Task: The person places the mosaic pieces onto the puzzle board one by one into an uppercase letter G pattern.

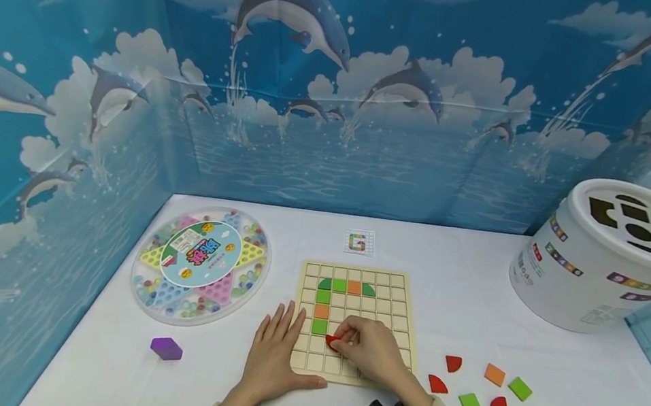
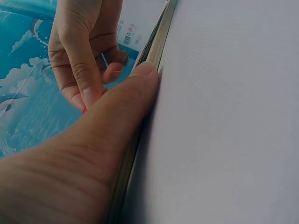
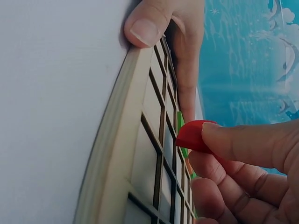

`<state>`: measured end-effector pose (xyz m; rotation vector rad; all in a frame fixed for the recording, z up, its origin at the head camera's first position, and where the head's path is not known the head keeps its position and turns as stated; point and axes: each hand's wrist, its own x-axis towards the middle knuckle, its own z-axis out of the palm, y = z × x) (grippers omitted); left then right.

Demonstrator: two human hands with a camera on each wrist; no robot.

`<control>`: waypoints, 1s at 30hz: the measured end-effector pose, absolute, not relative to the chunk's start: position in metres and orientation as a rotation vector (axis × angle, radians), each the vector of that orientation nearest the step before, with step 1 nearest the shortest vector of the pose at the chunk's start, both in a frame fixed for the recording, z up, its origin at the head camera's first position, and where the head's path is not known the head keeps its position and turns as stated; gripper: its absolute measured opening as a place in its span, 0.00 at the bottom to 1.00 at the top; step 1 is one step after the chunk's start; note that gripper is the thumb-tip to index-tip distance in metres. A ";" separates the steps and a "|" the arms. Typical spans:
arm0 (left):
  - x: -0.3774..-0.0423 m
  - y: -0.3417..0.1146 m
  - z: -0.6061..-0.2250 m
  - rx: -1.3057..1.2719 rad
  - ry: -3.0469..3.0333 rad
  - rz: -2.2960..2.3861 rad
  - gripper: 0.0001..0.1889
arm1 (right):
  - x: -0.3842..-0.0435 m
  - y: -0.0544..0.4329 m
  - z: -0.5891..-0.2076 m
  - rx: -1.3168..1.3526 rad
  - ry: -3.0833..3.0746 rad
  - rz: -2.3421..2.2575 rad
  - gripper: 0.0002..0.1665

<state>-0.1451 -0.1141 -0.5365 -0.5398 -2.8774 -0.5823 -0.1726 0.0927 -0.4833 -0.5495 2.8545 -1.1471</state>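
A wooden grid board (image 1: 389, 305) lies on the table with several green and orange pieces in its cells, forming a row and a column. My left hand (image 1: 276, 354) rests at the board's left side, fingers straight, its thumb (image 2: 140, 86) along the front edge. Over the lower left cells, my right hand (image 1: 371, 348) pinches a red quarter-round piece (image 3: 192, 135) between thumb and fingers. In the right wrist view the piece is tilted; whether it touches the board I cannot tell. A small pattern card (image 1: 360, 242) lies behind the board.
Loose red pieces (image 1: 453, 364), green squares (image 1: 470, 404) and an orange square (image 1: 495, 375) lie right of the board. A white bucket (image 1: 592, 286) with a shape-cut lid stands back right. At left are a round marble game (image 1: 195, 309) and a purple block (image 1: 167, 348).
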 end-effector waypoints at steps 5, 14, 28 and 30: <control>-0.146 -0.113 -0.535 -0.537 -2.865 -0.563 0.63 | -0.174 0.090 -0.483 -0.579 2.827 -1.139 0.09; -0.145 -0.114 -0.536 -0.551 -2.840 -0.549 0.63 | -0.175 0.076 -0.483 -0.654 2.854 -1.096 0.12; -0.145 -0.114 -0.535 -0.549 -2.862 -0.551 0.63 | -0.179 0.065 -0.484 -0.701 2.851 -1.052 0.09; -0.144 -0.113 -0.535 -0.546 -2.859 -0.557 0.63 | -0.179 0.066 -0.484 -0.704 2.845 -1.056 0.09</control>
